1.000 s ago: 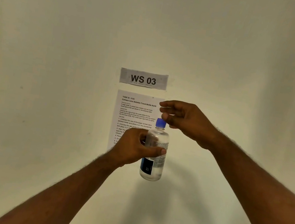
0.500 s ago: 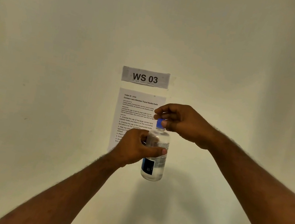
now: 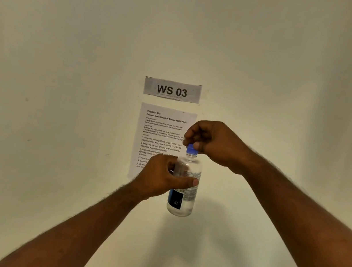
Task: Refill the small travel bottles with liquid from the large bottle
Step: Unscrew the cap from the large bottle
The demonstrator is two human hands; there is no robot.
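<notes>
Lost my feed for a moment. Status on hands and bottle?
Left hand grips clear bottle mid-body, upright. Right hand pinches blue cap, still on the neck. Nothing in the way.

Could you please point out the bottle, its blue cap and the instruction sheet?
bottle (image 3: 182, 202), head view, lower body.
blue cap (image 3: 191, 151), head view, side.
instruction sheet (image 3: 161, 131), head view, printed text.

left hand (image 3: 158, 177) around bottle (image 3: 183, 195); right hand (image 3: 213, 143) on its cap (image 3: 191, 149); sheet (image 3: 161, 131) behind.
</notes>
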